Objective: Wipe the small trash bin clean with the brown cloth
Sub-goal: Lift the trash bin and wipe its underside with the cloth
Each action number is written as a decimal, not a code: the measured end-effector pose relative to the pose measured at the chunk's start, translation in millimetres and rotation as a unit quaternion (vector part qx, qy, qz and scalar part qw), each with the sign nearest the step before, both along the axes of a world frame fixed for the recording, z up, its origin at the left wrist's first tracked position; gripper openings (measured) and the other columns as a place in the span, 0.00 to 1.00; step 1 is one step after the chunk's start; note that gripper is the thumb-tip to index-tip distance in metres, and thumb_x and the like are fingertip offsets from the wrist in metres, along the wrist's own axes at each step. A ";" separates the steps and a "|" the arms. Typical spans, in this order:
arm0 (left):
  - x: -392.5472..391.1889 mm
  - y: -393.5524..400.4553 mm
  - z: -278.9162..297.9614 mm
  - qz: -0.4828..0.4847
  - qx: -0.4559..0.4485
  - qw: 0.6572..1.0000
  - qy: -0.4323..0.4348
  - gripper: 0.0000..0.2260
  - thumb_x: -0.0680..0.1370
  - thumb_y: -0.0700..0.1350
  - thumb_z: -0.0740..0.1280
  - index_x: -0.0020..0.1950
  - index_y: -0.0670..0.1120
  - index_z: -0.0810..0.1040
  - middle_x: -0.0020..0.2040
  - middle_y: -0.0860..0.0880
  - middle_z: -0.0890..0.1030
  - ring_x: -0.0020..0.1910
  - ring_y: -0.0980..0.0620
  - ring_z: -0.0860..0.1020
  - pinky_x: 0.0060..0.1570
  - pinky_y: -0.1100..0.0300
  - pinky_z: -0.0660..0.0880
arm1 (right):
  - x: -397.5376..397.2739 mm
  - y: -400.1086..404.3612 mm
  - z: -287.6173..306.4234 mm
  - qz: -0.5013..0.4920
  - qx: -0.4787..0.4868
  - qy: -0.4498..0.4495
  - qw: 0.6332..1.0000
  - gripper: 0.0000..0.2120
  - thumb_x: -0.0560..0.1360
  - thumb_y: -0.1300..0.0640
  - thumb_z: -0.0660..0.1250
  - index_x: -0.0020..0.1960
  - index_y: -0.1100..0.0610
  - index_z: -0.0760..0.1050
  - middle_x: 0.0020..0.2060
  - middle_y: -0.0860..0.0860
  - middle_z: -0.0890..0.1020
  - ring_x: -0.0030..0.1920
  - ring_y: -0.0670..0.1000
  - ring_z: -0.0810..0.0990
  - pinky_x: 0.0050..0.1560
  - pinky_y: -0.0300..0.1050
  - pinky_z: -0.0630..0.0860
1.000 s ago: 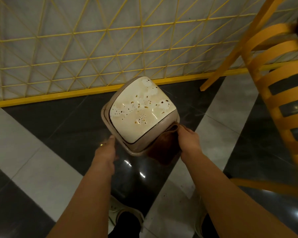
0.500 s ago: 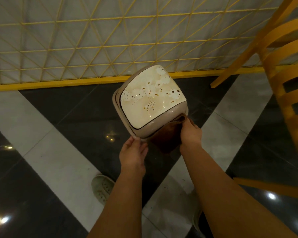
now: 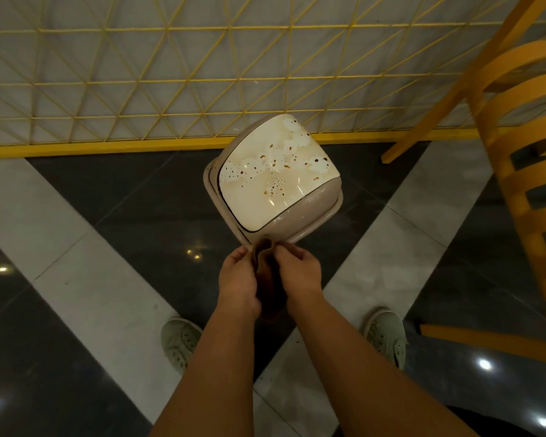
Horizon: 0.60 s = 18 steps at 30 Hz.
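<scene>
Both hands meet just under the near corner of the small trash bin (image 3: 273, 184): the left hand (image 3: 238, 279) and the right hand (image 3: 298, 274) each pinch the brown cloth (image 3: 267, 272), which hangs bunched between them. Held up over the dark-and-pale tiled floor (image 3: 76, 263) before the yellow lattice fence (image 3: 139, 74), with a yellow chair (image 3: 524, 152) to the right, the bin lies directly ahead of the hands, its speckled cream face tilted toward the camera, both hands about equally near. Half a second ago the hands were apart, the right alone holding cloth against the rim; since then they have closed together.
</scene>
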State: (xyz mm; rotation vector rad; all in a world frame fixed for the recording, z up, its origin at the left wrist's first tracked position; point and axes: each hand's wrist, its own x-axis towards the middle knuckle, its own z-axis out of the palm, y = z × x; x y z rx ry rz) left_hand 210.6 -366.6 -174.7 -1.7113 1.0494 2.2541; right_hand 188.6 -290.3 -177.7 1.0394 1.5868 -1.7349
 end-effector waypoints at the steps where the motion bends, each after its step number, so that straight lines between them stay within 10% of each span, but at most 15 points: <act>1: -0.1 -0.4 -0.7 0.004 -0.002 1.000 0.004 0.05 0.77 0.42 0.68 0.52 0.50 0.78 0.47 0.44 0.83 0.46 0.44 0.83 0.48 0.46 0.81 | -3.6 1.7 -0.5 -0.007 0.009 0.004 1.000 0.13 0.71 0.57 0.70 0.56 0.54 0.78 0.48 0.52 0.82 0.47 0.51 0.80 0.38 0.42 0.76; 6: -2.0 1.9 -7.2 0.008 -0.033 0.999 0.022 0.05 0.79 0.40 0.66 0.48 0.50 0.75 0.43 0.48 0.80 0.41 0.52 0.79 0.36 0.60 0.75 | -30.3 18.3 -3.3 -0.102 0.039 0.029 0.994 0.14 0.71 0.54 0.70 0.56 0.55 0.78 0.49 0.54 0.82 0.49 0.55 0.81 0.54 0.53 0.79; 13: 3.8 4.8 -0.5 -0.008 -0.016 1.000 -0.003 0.10 0.78 0.39 0.64 0.53 0.54 0.76 0.51 0.44 0.81 0.51 0.42 0.81 0.54 0.43 0.79 | 3.9 -4.8 -9.2 0.009 0.012 -0.017 1.000 0.10 0.71 0.55 0.70 0.52 0.52 0.79 0.46 0.52 0.83 0.46 0.51 0.82 0.44 0.46 0.78; 18: 0.9 0.2 -2.6 0.001 -0.029 0.999 0.012 0.05 0.79 0.41 0.65 0.50 0.52 0.74 0.47 0.45 0.81 0.43 0.48 0.81 0.36 0.55 0.79 | -26.4 11.9 -2.9 -0.046 0.051 0.015 0.998 0.14 0.71 0.54 0.71 0.55 0.54 0.78 0.48 0.53 0.82 0.47 0.52 0.81 0.46 0.46 0.78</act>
